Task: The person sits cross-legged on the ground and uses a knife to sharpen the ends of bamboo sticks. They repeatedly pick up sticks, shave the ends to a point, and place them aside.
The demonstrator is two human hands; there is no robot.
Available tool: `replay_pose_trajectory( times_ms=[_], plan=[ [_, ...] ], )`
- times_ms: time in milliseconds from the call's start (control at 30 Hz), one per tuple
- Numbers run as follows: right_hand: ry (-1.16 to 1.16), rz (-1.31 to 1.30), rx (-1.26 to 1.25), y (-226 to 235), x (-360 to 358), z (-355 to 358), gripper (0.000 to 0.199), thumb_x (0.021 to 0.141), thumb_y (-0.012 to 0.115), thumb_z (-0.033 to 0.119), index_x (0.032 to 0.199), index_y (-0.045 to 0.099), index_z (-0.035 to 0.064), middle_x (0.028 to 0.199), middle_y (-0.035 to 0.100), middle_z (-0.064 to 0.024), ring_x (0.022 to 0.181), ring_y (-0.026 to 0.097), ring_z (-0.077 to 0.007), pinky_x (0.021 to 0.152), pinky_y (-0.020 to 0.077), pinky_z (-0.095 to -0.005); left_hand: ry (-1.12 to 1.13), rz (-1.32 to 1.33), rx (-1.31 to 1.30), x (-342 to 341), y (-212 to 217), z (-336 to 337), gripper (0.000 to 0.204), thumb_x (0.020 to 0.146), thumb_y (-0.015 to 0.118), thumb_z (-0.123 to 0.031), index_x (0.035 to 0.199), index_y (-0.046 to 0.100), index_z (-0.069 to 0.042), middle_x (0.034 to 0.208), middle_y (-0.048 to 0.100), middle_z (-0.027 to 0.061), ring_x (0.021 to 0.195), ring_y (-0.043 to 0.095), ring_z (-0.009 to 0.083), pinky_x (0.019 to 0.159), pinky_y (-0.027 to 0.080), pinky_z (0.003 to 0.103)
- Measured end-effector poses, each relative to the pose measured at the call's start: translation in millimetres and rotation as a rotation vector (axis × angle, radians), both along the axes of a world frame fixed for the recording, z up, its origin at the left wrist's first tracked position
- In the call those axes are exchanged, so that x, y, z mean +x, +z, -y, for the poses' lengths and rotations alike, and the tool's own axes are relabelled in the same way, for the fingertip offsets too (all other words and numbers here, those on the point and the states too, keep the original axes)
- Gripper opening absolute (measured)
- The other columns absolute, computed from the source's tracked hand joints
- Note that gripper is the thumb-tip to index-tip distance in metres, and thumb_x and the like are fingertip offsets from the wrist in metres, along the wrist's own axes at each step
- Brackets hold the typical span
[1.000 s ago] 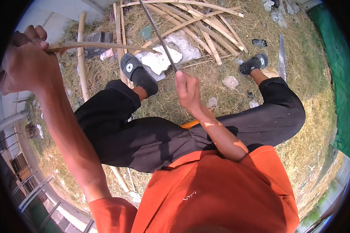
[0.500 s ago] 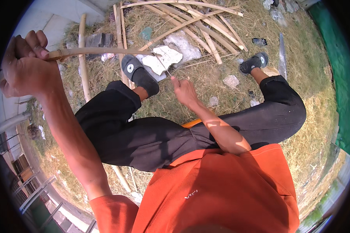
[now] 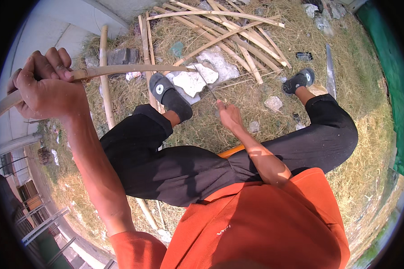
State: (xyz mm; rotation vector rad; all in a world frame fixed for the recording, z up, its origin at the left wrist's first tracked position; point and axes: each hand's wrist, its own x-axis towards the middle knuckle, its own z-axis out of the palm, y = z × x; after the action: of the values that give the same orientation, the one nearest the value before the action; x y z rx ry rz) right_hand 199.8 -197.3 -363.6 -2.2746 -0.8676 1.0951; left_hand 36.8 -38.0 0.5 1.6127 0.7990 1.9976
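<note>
At the upper left my left hand (image 3: 49, 92) is closed round a long split bamboo strip (image 3: 134, 68). The strip passes through the fist and reaches right, over my left foot, to a thin end above a broken white stone slab (image 3: 189, 82). My right hand (image 3: 231, 116), in front of my lap, is closed on what looks like a knife (image 3: 207, 84), its narrow blade seen nearly edge-on. The blade slants up and left, and its tip appears at the strip's far end. Whether it touches the strip I cannot tell. The knife's handle is mostly hidden in the hand.
Several bamboo strips (image 3: 238, 38) lie crossed in a pile beyond my feet. A pole (image 3: 106, 85) lies at the left near a pale wall. A flat metal blade (image 3: 331, 74) rests beside my right foot. Stones and litter are scattered over dry grass; a green sheet (image 3: 384, 58) borders the right.
The whole view has shifted, so the ground appears lower and further right. Both hands and the bamboo strip have moved slightly right; more of the strip shows behind my left fist.
</note>
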Motion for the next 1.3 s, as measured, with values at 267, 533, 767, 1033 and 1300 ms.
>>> replay_pose_trajectory(
  times_ms=[267, 533, 767, 1033, 1300],
  plan=[
    [0.07, -0.216, 0.67, 108.3, -9.5, -20.6, 0.067, 0.096, 0.039, 0.054, 0.069, 0.061, -0.003, 0.06, 0.058, -0.0184, 0.06, 0.057, -0.0313, 0.064, 0.0439, -0.0457, -0.168, 0.066, -0.046, -15.2, 0.1, 2.1, 0.024, 0.078, 0.041, -0.007, 0.061, 0.025, -0.013, 0.052, 0.021, 0.0041, 0.041, 0.018, 0.0154, 0.047, 0.024, 0.031],
    [0.073, -0.096, 0.033, 35.0, -11.6, -0.2, 0.068, 0.096, 0.039, 0.054, 0.074, 0.064, -0.0056, 0.073, 0.064, -0.0235, 0.073, 0.062, -0.0387, 0.074, 0.0454, -0.0479, -0.149, 0.094, -0.076, -12.8, 0.5, 4.4, 0.025, 0.078, 0.04, -0.006, 0.06, 0.025, -0.014, 0.05, 0.023, 0.0037, 0.04, 0.02, 0.015, 0.047, 0.023, 0.03],
    [0.042, -0.157, 0.405, 78.6, 1.4, -17.6, 0.061, 0.098, 0.041, 0.048, 0.064, 0.056, -0.0017, 0.054, 0.052, -0.0096, 0.053, 0.052, -0.0221, 0.055, 0.0401, -0.0374, -0.331, 0.018, -0.129, -31.5, 6.1, -2.8, 0.03, 0.079, 0.042, -0.012, 0.057, 0.021, -0.014, 0.051, 0.023, 0.0034, 0.043, 0.021, 0.0136, 0.05, 0.025, 0.029],
    [0.06, -0.226, 0.447, 102.4, -31.9, 1.2, 0.063, 0.098, 0.038, 0.046, 0.07, 0.062, -0.0056, 0.062, 0.06, -0.0243, 0.063, 0.061, -0.0401, 0.065, 0.0461, -0.0491, -0.488, 0.053, -0.206, -55.3, 10.5, -23.2, 0.029, 0.073, 0.043, -0.012, 0.056, 0.02, -0.016, 0.054, 0.024, 0.0058, 0.044, 0.021, 0.016, 0.052, 0.025, 0.031],
    [0.036, -0.213, 0.247, 69.5, -18.9, -4.5, 0.064, 0.099, 0.038, 0.045, 0.066, 0.059, -0.0057, 0.063, 0.06, -0.0236, 0.062, 0.06, -0.0373, 0.065, 0.0431, -0.05, -0.517, 0.076, -0.189, -60.6, 4.6, -26.7, 0.029, 0.073, 0.044, -0.01, 0.057, 0.021, -0.015, 0.052, 0.024, 0.0045, 0.043, 0.022, 0.0154, 0.049, 0.023, 0.03]
  ],
)
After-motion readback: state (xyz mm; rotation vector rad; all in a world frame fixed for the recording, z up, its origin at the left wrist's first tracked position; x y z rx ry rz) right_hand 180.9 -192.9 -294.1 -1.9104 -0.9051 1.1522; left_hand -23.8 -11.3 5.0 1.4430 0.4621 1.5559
